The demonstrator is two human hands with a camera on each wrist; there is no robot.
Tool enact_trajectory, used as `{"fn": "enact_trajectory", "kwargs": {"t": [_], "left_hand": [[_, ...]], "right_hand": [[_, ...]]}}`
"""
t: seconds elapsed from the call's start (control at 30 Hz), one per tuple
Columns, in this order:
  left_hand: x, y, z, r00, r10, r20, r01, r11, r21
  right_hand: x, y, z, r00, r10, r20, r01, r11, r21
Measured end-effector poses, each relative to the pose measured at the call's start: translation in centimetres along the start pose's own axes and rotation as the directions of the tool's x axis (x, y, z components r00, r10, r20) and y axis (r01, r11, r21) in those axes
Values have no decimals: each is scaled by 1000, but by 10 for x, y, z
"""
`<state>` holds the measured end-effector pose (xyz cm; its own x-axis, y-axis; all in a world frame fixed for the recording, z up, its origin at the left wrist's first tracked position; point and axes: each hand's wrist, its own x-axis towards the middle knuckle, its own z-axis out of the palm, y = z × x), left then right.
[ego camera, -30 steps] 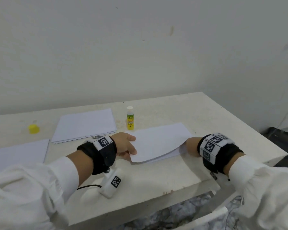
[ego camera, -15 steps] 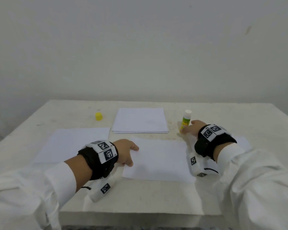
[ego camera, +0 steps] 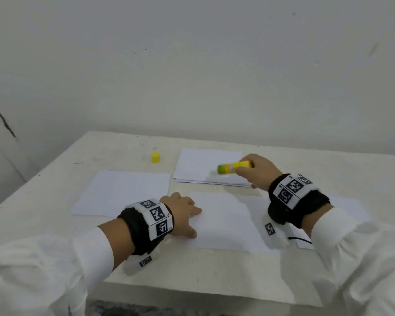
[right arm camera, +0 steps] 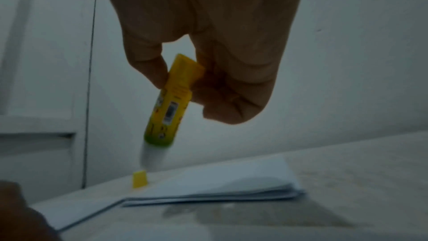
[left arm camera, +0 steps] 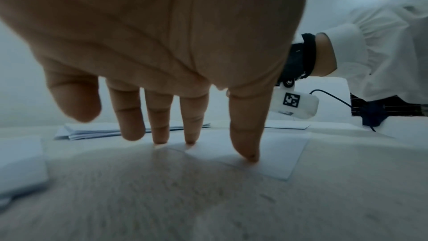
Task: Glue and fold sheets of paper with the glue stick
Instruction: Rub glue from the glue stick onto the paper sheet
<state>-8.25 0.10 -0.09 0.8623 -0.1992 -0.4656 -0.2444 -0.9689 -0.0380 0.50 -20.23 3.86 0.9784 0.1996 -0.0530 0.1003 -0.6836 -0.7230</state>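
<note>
Gripped by the right hand [ego camera: 258,171] in the upper right of the centre of the head view, the glue stick [ego camera: 234,167] is held off the table [ego camera: 55,179], lying almost level with its green end pointing toward frame left, above the stack of paper [ego camera: 198,163] that rests at the far middle of the tabletop. In the right wrist view the same glue stick [right arm camera: 172,105] is seen pinched near its yellow base between the thumb [right arm camera: 148,67] and the curled fingers [right arm camera: 234,102], its white tip tilted downward and kept clear of the stack of paper [right arm camera: 231,182] below it. A small yellow cap [ego camera: 155,157] is seen standing alone on the table, left of the stack and well apart from both hands. Lower in the head view, just left of centre, the left hand [ego camera: 183,215] is laid on the near sheet [ego camera: 224,222], at that sheet's left edge. Its fingers [left arm camera: 245,135] are shown straight and spread in the left wrist view, with the tips pressed down on the near sheet [left arm camera: 277,153]; nothing is grasped by it. The glue stick is thus located up and to the right of the left hand, with the near sheet lying between the two hands. Another sheet [ego camera: 123,192] is laid flat at frame left, beside the left wrist.
</note>
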Motion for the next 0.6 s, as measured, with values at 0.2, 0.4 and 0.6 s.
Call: {"fn": "enact_trajectory", "kwargs": {"t": [0.2,0.4,0.6], "left_hand": [[-4,1,-1,999,4,42,-7,998,66],[-6,-1,-3,999,18,49,-21,997,68],[2,-5,-3,1000,22,22,-23,998,53]], "right_hand": [[-9,-44,50,989,-59,133,67,996,-61],[-10,-51,72,982,-44,184,64,992,-107],[-17,-21,38,991,37,126,-12,980,-197]]}}
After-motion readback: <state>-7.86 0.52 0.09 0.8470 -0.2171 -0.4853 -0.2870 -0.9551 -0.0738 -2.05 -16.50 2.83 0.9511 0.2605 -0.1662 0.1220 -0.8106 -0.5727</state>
